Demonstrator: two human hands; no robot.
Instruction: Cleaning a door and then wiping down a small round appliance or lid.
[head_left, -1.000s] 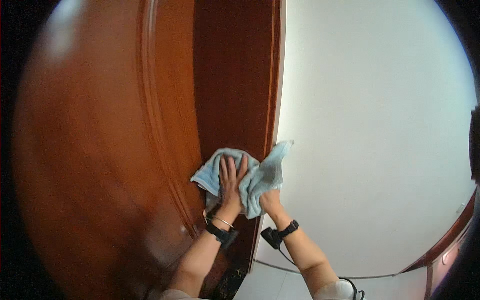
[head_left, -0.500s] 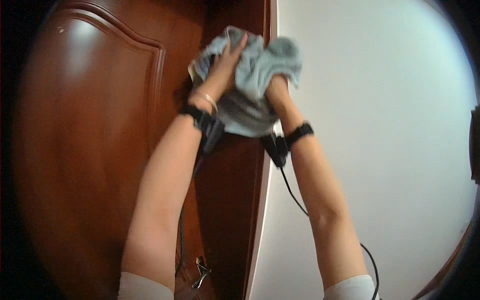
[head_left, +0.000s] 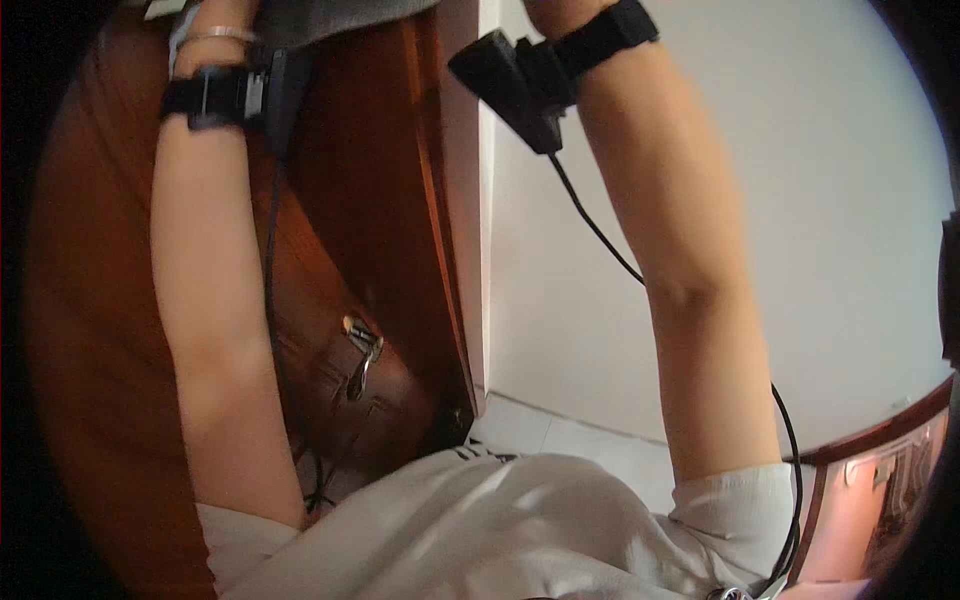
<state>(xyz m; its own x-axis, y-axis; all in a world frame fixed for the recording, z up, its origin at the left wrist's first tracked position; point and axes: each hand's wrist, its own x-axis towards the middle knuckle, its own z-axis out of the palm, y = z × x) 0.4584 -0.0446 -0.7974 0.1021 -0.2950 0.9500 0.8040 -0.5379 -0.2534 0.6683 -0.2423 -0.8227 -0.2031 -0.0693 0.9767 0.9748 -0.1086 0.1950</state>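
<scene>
Both my arms reach up past the top edge, so my left hand and my right hand are cut off and their fingers do not show. A strip of the grey-blue cloth (head_left: 350,18) hangs at the top edge, right beside my left wrist. That wrist wears a pale bangle (head_left: 215,34) and, below it, a black strap (head_left: 205,98) with a dark device. On my right wrist sits another black strap (head_left: 608,42) carrying a black device (head_left: 512,90). Whether either hand grips the cloth is hidden.
A brown wooden door (head_left: 110,330) with a metal handle (head_left: 362,358) stands at the left, its frame (head_left: 440,200) beside a white wall (head_left: 580,340). Pale floor tiles (head_left: 560,435) show below. Black cables (head_left: 600,232) run down from both wrists.
The view has tipped down, now taking in my shirt, the floor and the door handle. My hands and most of the cloth have left through the top edge.
</scene>
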